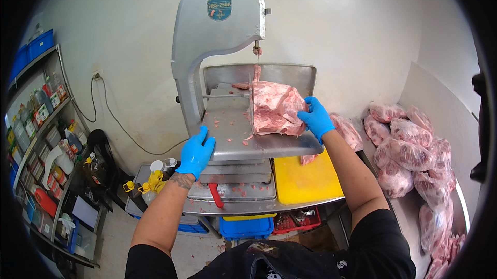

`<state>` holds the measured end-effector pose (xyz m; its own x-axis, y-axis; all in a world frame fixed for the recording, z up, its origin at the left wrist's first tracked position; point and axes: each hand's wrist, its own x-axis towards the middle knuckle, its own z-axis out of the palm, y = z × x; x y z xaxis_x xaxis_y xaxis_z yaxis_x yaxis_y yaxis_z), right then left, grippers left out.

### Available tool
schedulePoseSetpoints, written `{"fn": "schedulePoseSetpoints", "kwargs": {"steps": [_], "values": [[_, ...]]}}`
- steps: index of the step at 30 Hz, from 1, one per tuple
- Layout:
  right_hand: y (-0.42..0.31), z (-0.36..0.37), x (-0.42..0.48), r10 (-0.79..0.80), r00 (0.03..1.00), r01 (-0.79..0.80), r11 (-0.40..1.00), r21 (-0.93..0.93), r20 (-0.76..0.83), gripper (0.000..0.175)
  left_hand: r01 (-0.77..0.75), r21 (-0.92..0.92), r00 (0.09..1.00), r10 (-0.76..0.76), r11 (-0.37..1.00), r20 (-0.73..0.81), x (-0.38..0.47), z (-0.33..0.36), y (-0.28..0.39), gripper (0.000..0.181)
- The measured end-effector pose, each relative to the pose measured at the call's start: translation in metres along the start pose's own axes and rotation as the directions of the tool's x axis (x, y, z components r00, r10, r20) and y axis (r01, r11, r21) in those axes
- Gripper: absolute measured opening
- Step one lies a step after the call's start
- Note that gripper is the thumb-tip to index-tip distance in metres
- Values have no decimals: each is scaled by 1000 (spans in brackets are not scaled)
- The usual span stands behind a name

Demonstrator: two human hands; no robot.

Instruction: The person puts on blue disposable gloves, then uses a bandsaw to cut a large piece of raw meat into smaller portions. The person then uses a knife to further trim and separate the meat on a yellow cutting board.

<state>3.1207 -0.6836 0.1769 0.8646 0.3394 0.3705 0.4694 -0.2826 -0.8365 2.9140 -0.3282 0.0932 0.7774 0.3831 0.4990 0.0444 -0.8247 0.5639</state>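
Observation:
A large piece of raw meat (277,110) lies on the steel table (233,145) of a bandsaw (217,30), its left side against an upright guide plate (251,104). The thin saw blade (258,60) runs down just behind the meat's upper edge. My right hand (316,117), in a blue glove, grips the meat's right end. My left hand (196,154), also gloved, rests at the left edge of the saw table with fingers apart, holding nothing. Thin meat strips (242,85) lie beyond the guide plate, and small scraps dot the table.
A yellow cutting board (306,182) lies below the saw table at right. Plastic-wrapped meat (407,154) is piled on a steel counter farther right. A red handle (216,195) juts out under the saw. Shelves (50,123) with bottles stand left; a cable (128,131) runs along the wall.

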Motion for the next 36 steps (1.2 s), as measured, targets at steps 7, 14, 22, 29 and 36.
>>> {"fn": "schedulePoseSetpoints", "kwargs": {"steps": [7,14,22,29,36], "values": [[1,1,9,27,1000,-27,1000,-3,3,59,-2,-14,1000,2,1000,-2,-1,-1,3,62],[2,5,21,31,1000,-31,999,39,-5,54,-5,5,1000,5,1000,-7,-2,0,3,62],[7,7,36,43,999,-43,998,38,2,56,8,6,1000,-8,1000,5,-3,-2,6,62],[9,9,44,55,998,-55,997,60,7,58,-18,8,1000,18,1000,4,-3,-2,6,63],[11,11,52,57,998,-57,998,21,-15,56,-19,-13,1000,19,1000,2,-3,0,2,65]]}}
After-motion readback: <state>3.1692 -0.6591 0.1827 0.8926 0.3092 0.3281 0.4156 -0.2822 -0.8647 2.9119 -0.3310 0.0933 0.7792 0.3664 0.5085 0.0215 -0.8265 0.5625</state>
